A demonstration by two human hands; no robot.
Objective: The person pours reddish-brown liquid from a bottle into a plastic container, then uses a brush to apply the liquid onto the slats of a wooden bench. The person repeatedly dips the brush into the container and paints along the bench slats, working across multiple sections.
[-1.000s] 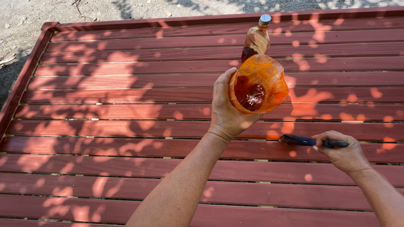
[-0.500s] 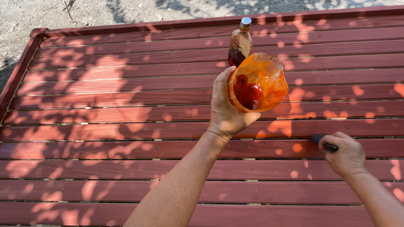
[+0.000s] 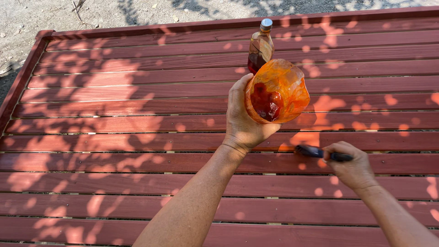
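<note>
Two hands are at work over a red slatted tabletop [image 3: 114, 137] dappled with sun and leaf shadow. The left hand [image 3: 244, 123] is closed around the side of a cut-off orange plastic container [image 3: 276, 91], raised above the slats and tilted so its open mouth faces the camera; dark red stain pools inside it. The right hand [image 3: 352, 167] is closed on the dark handle of a paintbrush [image 3: 315, 152], whose bristle end rests on a slat just below the container, toward the tabletop's right side. A glass bottle [image 3: 260, 45] with a metal cap, part full of dark liquid, stands upright near the far edge, just behind the container.

To brush this slat well, I judge the strokes should run along the grain, from one end of the board toward the other, with light, even pressure so the coat does not ridge. The gaps between slats look likely to catch drips, so a lightly loaded brush seems wiser. The container is tipped quite far; holding it more level would lower the chance of a spill onto the boards beneath it.
</note>
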